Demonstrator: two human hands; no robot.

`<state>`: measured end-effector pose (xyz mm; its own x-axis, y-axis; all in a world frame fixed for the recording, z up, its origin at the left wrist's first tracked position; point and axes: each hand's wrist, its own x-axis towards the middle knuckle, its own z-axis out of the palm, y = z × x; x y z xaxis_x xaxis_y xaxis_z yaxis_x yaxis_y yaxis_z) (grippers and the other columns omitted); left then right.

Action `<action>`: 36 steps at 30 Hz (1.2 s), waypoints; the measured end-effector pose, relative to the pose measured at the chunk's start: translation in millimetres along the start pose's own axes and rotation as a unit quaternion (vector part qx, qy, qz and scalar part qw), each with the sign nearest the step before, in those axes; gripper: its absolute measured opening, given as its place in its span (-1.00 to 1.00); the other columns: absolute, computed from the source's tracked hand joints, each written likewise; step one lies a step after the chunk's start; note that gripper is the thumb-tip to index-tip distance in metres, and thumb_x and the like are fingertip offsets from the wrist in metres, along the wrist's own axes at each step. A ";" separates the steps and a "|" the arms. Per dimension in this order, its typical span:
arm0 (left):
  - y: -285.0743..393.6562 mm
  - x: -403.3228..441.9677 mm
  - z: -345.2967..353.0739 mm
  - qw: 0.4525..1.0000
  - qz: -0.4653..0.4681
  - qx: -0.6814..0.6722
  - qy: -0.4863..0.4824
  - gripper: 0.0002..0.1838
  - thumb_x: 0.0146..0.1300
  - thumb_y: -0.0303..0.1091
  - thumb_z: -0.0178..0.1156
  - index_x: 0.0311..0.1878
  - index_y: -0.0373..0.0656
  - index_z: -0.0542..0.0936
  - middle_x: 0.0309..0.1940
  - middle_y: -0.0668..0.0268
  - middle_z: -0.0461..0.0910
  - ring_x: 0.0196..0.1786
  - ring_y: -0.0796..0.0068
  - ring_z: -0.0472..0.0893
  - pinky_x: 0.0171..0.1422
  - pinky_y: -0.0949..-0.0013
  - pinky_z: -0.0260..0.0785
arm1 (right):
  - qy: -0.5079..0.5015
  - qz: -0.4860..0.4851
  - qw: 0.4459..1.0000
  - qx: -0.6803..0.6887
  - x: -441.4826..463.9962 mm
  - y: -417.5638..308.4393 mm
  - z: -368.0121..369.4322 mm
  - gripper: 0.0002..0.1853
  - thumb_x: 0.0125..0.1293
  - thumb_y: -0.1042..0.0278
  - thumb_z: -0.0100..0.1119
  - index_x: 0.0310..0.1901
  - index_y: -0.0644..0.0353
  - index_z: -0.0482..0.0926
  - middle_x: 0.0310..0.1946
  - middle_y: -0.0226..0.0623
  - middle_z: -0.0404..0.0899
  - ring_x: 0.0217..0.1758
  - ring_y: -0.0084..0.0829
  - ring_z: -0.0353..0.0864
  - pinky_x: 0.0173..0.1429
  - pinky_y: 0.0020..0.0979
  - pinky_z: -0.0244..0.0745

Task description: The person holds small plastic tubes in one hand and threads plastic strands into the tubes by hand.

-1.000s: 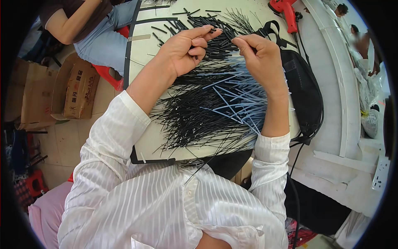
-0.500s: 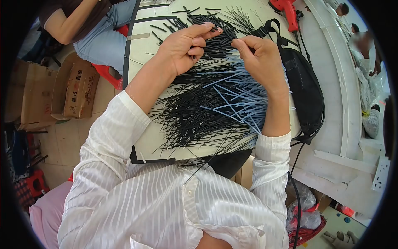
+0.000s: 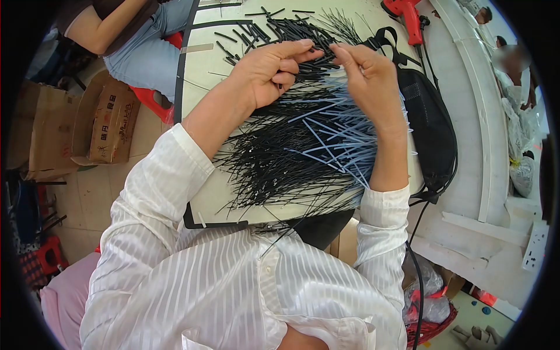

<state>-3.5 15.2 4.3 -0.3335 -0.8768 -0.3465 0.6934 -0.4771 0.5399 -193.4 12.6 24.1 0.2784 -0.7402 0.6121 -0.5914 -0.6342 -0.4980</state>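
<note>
My left hand (image 3: 269, 74) is closed above the pile of short black tubes (image 3: 291, 29), with thumb and forefinger nearly together and the other fingers curled in. A dark bit shows under its curled fingers; what it pinches is too small to name. Close beside it, my right hand (image 3: 368, 76) pinches with thumb and forefinger, tips facing the left hand's. Whatever lies between those tips cannot be made out. Beneath both hands spreads a heap of thin black wires (image 3: 274, 157), with light blue sleeves (image 3: 332, 143) at its right side.
The wires lie on a pale table (image 3: 210, 192) with black-taped edges. A black bag (image 3: 429, 128) and a red heat gun (image 3: 408, 20) are at the right. Cardboard boxes (image 3: 105, 122) stand on the floor at left, near a seated person (image 3: 140, 64).
Both hands have shifted slightly away from the far left, and their fingertips are closer together. The wires and tubes look much the same.
</note>
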 end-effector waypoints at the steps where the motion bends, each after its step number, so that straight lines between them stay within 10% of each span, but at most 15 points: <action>1: 0.1 0.3 -0.8 1.000 -0.004 -0.008 0.003 -0.78 0.35 -0.47 0.18 0.00 -0.38 0.54 0.04 0.11 0.62 -0.66 0.89 0.18 -0.77 0.78 -0.13 | 0.017 -0.029 0.999 -0.008 0.2 1.9 -0.8 -0.87 0.22 0.41 0.24 -0.34 0.28 0.71 -0.60 -0.31 0.61 -0.61 -0.37 0.39 -0.45 -0.42 0.33; 6: 5.1 0.7 -3.1 1.000 -0.001 -0.019 -0.019 -0.77 0.36 -0.47 0.18 0.01 -0.38 0.53 0.04 0.12 0.61 -0.66 0.89 0.18 -0.77 0.78 -0.13 | -0.116 -0.002 0.991 -0.060 -0.8 -11.9 -32.9 -0.89 0.18 0.46 0.27 -0.31 0.29 0.71 -0.53 -0.28 0.65 -0.55 -0.37 0.44 -0.39 -0.42 0.37; 36: -0.6 -7.0 5.6 0.996 0.031 0.078 0.022 -0.79 0.32 -0.46 0.22 -0.03 -0.33 0.58 -0.03 0.14 0.64 -0.67 0.91 0.16 -0.77 0.79 -0.15 | -0.101 -0.009 0.989 -0.111 -1.6 -22.3 -26.7 -0.78 0.18 0.47 0.18 -0.54 0.39 0.43 -0.70 -0.17 0.34 -0.65 -0.20 0.15 -0.46 -0.28 0.24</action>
<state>-5.2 21.3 10.7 -0.2624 -0.9027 -0.3410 0.6028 -0.4293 0.6725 -200.8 33.9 50.6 0.4215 -0.7733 0.4737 -0.7311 -0.5988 -0.3270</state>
